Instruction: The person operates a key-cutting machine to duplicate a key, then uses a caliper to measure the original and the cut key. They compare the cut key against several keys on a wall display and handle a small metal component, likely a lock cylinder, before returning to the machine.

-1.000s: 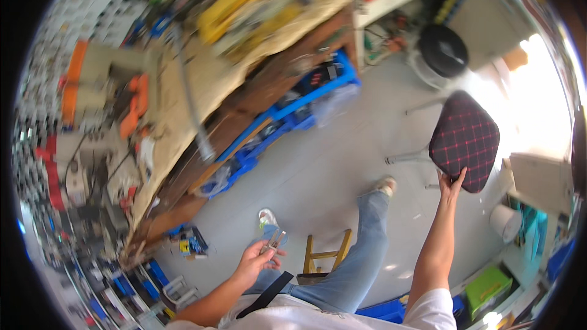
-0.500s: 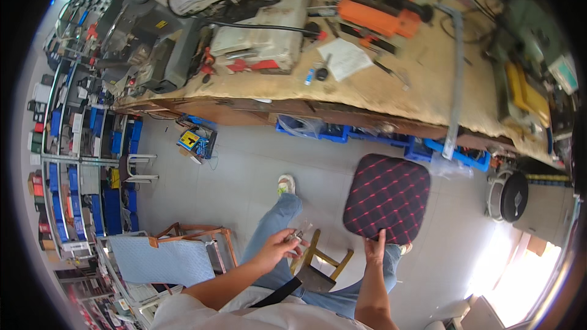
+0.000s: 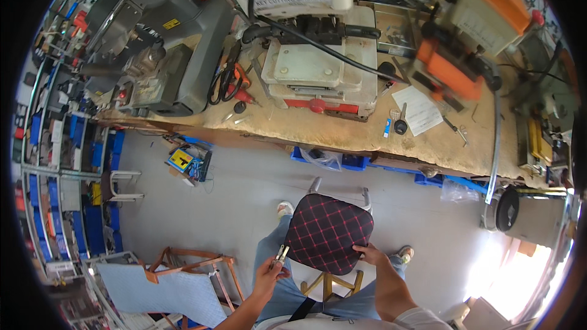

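Note:
A padded stool (image 3: 330, 232) with a black, red-stitched seat is in front of my legs, two of its pale metal legs showing beyond the far edge. My right hand (image 3: 367, 254) grips the seat's right near edge, thumb on top. At the seat's left near corner, my left hand (image 3: 269, 274) is closed on small shiny metal pieces (image 3: 280, 253); their exact kind is too small to make out. Below the seat, close to my body, stands a yellowish wooden stool (image 3: 330, 285), partly covered by it.
Ahead runs a workbench (image 3: 342, 135) with a white clamp machine (image 3: 312, 67), a grey machine (image 3: 177, 55) and an orange one (image 3: 449, 68). A black-headed key (image 3: 400, 126) lies beside white paper (image 3: 419, 110). At left are a folding chair (image 3: 159, 290) and shelves (image 3: 61, 183).
My right hand has brought the padded stool leftward, in front of me, and its metal legs now show. The left hand still holds the metal pieces. The view has moved nearer the bench.

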Tool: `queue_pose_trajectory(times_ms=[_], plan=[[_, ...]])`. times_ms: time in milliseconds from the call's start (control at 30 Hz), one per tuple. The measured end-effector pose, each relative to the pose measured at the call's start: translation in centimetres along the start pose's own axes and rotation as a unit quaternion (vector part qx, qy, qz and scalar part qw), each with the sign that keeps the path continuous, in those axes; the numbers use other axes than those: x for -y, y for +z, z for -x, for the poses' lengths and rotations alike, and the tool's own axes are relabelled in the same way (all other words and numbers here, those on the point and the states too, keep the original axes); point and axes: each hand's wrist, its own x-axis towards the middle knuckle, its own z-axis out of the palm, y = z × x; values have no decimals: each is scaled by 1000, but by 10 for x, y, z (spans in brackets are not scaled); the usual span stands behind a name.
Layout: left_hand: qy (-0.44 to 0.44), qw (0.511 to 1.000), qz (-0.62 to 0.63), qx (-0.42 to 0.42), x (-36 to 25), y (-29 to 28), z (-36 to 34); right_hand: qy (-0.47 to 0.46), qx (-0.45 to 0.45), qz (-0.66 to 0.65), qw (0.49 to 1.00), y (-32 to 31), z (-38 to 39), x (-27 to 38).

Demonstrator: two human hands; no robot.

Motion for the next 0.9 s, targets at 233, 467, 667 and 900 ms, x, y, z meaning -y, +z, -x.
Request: queue_pose_trajectory(times_ms=[233, 467, 667, 900], plan=[[96, 984, -114, 99, -43, 40, -12, -200, -29, 221, 954, 73, 98, 43], [202, 958, -70, 192, -41, 136, 40, -218, 145, -105, 959, 189, 242, 100], [357, 771, -518, 99, -76, 79, 82, -272, 41, -347, 897, 144, 249, 69], [-196, 695, -690, -40, 66, -221, 116, -231, -11, -246, 941, 97, 268, 30]])
